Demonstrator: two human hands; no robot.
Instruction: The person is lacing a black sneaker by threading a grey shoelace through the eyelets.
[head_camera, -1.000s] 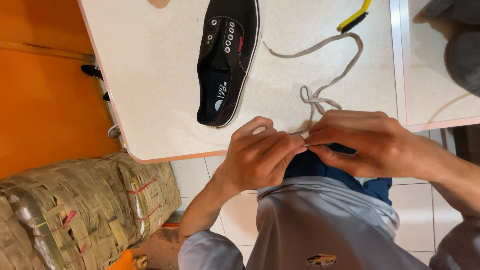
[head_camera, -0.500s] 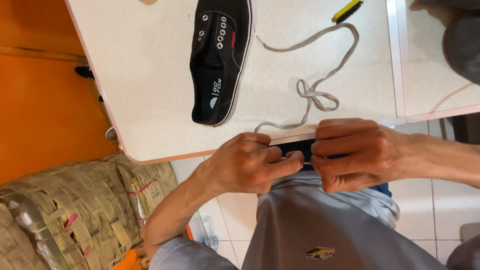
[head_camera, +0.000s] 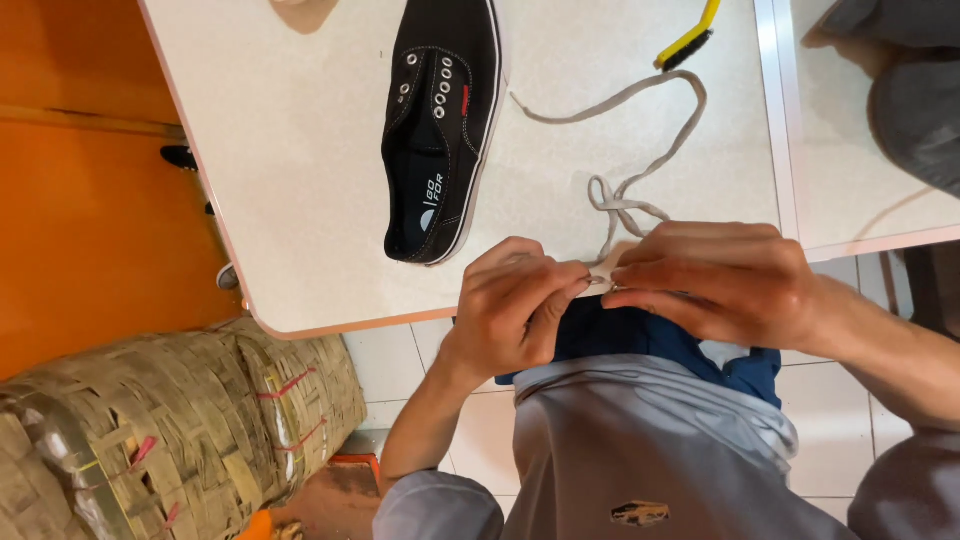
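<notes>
A: Where did the black shoe (head_camera: 440, 130) lie?

B: On the worktop (head_camera: 300, 150), up and left of both hands, long axis running away from the person, nearer the left hand (head_camera: 510, 310).

A: And the hands?

B: Pressed together at the worktop's edge, both pinching the grey lace (head_camera: 630, 190), probably its end. The right hand (head_camera: 720, 280) lay beneath the lace's loops; a yellow brush (head_camera: 688, 40) sat beyond.

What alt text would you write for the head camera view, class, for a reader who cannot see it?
Two bare hands, the left hand and right hand, pinch a pale shoelace at the near edge of a white table. A black laceless shoe lies on the table, with a yellow brush beyond.
</notes>
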